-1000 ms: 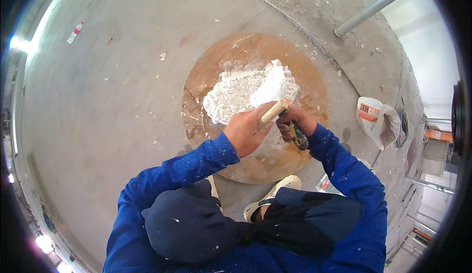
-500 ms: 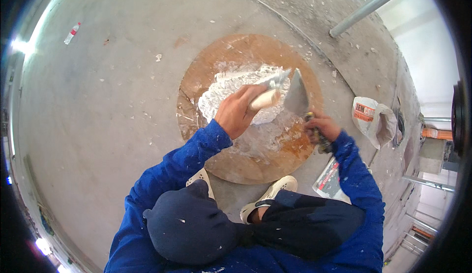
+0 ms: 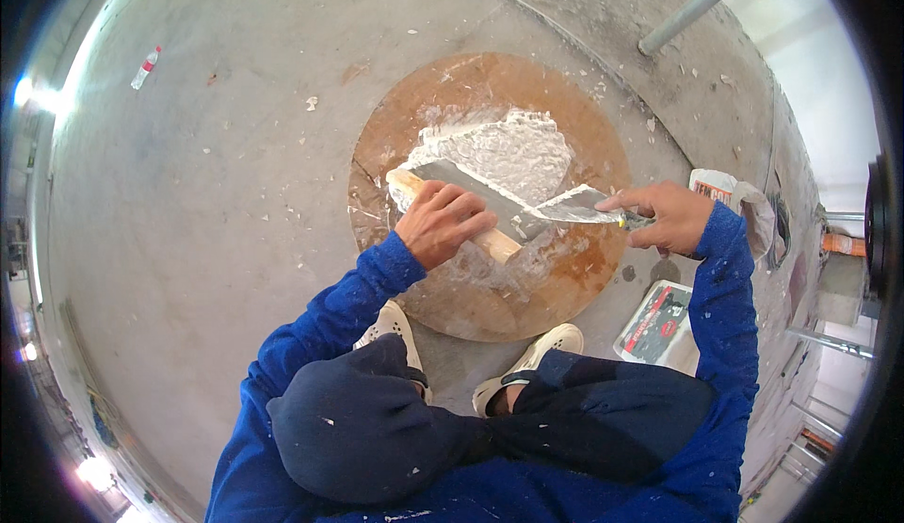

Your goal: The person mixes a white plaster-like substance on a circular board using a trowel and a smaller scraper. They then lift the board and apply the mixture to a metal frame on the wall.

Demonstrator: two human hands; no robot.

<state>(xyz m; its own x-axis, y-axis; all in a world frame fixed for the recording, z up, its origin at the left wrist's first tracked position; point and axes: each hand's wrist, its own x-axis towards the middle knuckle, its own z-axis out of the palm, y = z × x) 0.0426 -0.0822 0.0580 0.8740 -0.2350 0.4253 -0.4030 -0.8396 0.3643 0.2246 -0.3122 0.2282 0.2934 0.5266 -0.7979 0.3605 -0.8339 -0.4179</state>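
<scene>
My left hand (image 3: 443,224) is closed around the wooden handle of a flat plastering trowel (image 3: 504,205), its grey blade tilted low over the round brown board (image 3: 490,321). White plaster (image 3: 527,151) lies in a thick heap on the board, just beyond that blade. In my right hand (image 3: 680,214) is a pointed trowel (image 3: 579,205), the index finger stretched along it. White paste coats the edge of its blade, and the tip meets or nearly meets the flat trowel's right end. Its handle is mostly hidden by my fingers.
My feet in pale clogs (image 3: 537,358) stand at the board's near edge. To the right are a white tub (image 3: 659,325) with a dark label and a crumpled bag (image 3: 744,198). A metal pole (image 3: 702,5) rises far right; a plastic bottle (image 3: 145,69) lies far left.
The flat trowel has turned and lowered leftward, blade now facing the plaster. The pointed trowel has swung from upright to pointing left, toward the flat one, with white paste on its blade.
</scene>
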